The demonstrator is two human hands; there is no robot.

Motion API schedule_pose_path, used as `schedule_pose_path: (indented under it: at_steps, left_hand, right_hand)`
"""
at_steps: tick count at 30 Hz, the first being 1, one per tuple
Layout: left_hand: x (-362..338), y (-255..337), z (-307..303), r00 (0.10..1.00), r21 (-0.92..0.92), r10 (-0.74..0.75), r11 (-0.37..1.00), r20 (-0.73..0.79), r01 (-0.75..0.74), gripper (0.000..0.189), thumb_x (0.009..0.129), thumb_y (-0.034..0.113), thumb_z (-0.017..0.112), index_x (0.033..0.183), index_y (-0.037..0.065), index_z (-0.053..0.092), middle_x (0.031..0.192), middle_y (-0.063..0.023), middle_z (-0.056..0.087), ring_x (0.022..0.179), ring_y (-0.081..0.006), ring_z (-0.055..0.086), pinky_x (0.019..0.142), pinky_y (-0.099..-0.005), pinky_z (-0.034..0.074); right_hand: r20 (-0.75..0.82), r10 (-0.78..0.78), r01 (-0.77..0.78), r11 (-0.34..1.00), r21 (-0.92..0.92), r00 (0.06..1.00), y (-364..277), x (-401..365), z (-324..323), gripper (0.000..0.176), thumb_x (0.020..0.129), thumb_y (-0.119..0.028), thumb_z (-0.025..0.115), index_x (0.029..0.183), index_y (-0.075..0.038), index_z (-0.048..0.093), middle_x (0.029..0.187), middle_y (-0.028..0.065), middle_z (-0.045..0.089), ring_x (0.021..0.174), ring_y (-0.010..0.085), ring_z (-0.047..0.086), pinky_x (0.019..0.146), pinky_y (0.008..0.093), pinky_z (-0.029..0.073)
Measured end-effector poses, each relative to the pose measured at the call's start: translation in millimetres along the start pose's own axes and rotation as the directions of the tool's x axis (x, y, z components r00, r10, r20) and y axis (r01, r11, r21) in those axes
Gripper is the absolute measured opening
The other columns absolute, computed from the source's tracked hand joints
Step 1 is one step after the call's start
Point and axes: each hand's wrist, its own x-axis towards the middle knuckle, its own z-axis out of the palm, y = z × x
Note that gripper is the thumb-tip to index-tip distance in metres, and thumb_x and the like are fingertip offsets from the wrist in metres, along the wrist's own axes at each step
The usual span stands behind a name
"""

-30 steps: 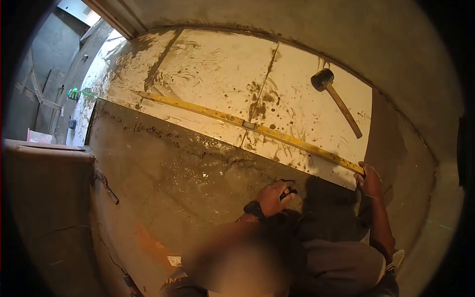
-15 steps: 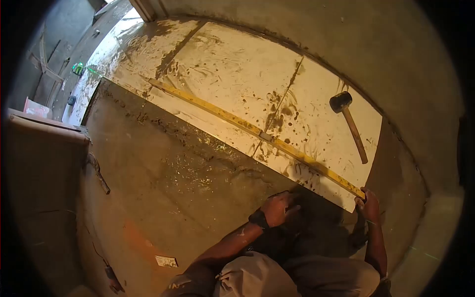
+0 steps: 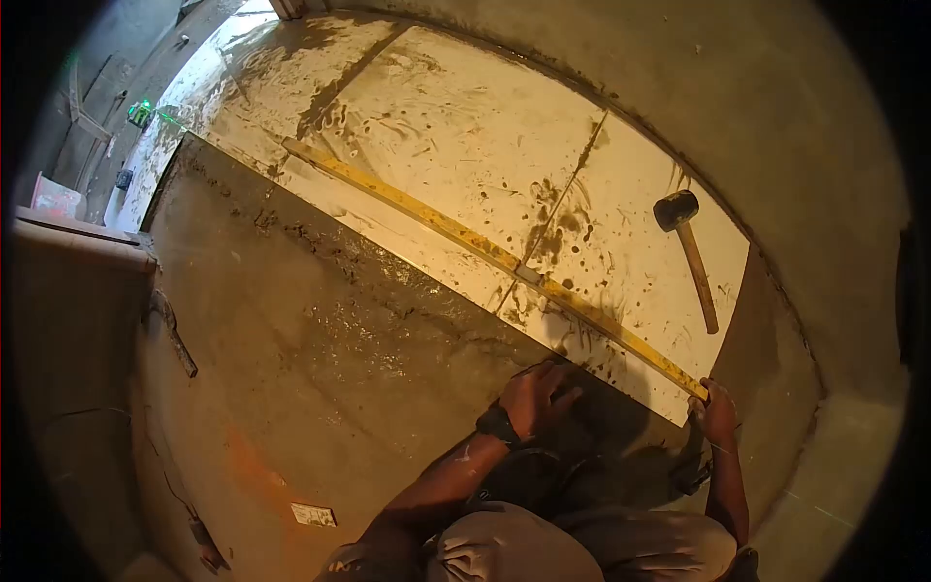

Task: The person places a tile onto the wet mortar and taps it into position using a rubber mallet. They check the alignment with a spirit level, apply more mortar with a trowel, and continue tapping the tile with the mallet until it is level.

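A long yellow spirit level [image 3: 417,211], smeared with mortar, lies across white floor tiles [image 3: 465,126], nearly along their near edge. My right hand [image 3: 716,411] is closed around its near right end, beside the tile corner. Just short of the tile edge, over wet grey mortar [image 3: 359,339], my left hand [image 3: 533,400] has its thumb and a finger apart. Nothing shows in it, though some of its fingers are hidden. A rubber mallet [image 3: 690,254] with a wooden handle rests on the right-hand tile, farther from me than the level.
A green-lit laser level [image 3: 141,113] stands at the far left, near a pale bucket [image 3: 56,198]. A hammer-like tool [image 3: 175,335] lies at the left edge of the floor. A small whitish piece [image 3: 313,514] is near my knee. Walls border the tiles.
My view has shifted slightly. The spirit level, the mallet and both hands keep nearly the same places relative to the tiles, with my right hand still on the level's end.
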Motion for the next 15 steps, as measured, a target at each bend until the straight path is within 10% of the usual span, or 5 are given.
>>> schedule_pose_path:
  at_steps: [15]
  left_hand:
    - [5.2,-0.7,-6.5,0.986,0.097,0.073,0.994,-0.151,-0.059,0.043,0.088,0.028,0.076,0.125,0.009,0.067,0.096,-0.0119,0.072,0.087,-0.0334,0.07,0.074,-0.0426,0.057]
  right_hand:
    - [0.041,-0.046,0.05,0.994,-0.099,0.998,-0.9,6.7,-0.6,0.033,0.085,-0.013,0.075,0.113,0.0,0.066,0.095,0.0205,0.067,0.09,0.0387,0.067,0.079,0.048,0.052]
